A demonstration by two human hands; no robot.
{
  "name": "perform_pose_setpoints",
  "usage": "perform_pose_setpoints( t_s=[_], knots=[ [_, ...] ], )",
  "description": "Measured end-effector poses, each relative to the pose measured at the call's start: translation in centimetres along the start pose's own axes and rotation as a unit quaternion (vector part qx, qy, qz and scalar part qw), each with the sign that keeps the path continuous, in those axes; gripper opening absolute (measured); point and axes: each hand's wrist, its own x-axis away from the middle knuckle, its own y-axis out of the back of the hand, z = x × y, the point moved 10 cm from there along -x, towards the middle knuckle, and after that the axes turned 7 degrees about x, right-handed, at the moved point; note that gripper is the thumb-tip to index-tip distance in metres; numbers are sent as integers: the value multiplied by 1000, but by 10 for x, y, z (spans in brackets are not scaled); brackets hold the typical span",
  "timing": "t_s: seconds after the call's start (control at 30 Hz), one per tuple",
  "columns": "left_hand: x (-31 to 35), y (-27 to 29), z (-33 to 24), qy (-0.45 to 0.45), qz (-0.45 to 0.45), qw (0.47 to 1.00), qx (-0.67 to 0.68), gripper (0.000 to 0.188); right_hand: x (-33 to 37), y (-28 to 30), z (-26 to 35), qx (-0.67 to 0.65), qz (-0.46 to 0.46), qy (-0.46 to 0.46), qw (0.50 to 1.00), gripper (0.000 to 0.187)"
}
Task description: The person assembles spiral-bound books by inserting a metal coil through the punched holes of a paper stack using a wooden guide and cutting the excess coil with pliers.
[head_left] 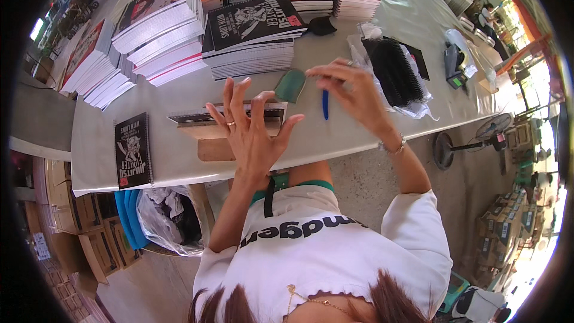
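Observation:
My left hand (254, 134), fingers spread wide, is over a small wooden stand (216, 149) at the table's near edge. A spiral-bound book (197, 115) rests on the stand, partly hidden by that hand. To the right, my right hand (354, 93) is above the table with its fingers loosely bent and nothing visible in them. Its fingertips are close to a flat green piece (290, 86) with a rounded end. A slim blue tool (325, 104) lies below the right hand. One black-covered spiral book (133, 151) lies flat at the left.
Stacks of books (254, 24) fill the table's far side. Black binding wires (396, 72) lie on plastic wrapping at the right, and a tape dispenser (455, 66) stands beyond. A plastic-lined bin (170, 221) is below the table at left; a fan (445, 151) stands at right.

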Motion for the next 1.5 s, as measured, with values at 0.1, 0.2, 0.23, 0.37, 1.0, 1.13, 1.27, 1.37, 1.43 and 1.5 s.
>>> perform_pose_setpoints(
  t_s=[0.1,0.2,0.23,0.37,1.0,1.13,1.27,1.37,1.43,1.5],
  knots=[
    [-5,-8,0,-6,-18,1000,-3,39,5,-23,13,19,16,27,999,21],
    [-5,-12,1,-12,-32,999,-20,34,5,-31,1,155,1,78,985,26],
    [-4,-11,2,-12,-36,999,-35,32,3,-35,-15,155,2,78,985,26],
    [-5,-10,1,-17,-32,998,-50,33,-2,-10,-60,389,-54,134,910,23],
    [-8,1,4,-23,-49,998,-36,25,9,-48,11,-62,66,-20,996,19],
    [-9,1,2,-22,-49,998,-38,25,10,-47,14,-90,57,-8,994,20],
    [-9,1,4,-20,-45,998,-32,26,12,-51,13,-112,48,-2,993,20],
    [-10,1,5,-16,-29,999,-28,26,14,-51,16,-148,31,8,988,19],
    [-10,-1,3,-31,-9,999,-42,30,14,-51,20,-128,21,40,991,17],
    [-10,1,2,-30,5,998,-47,32,15,-55,19,-114,52,6,992,15]
  ],
)
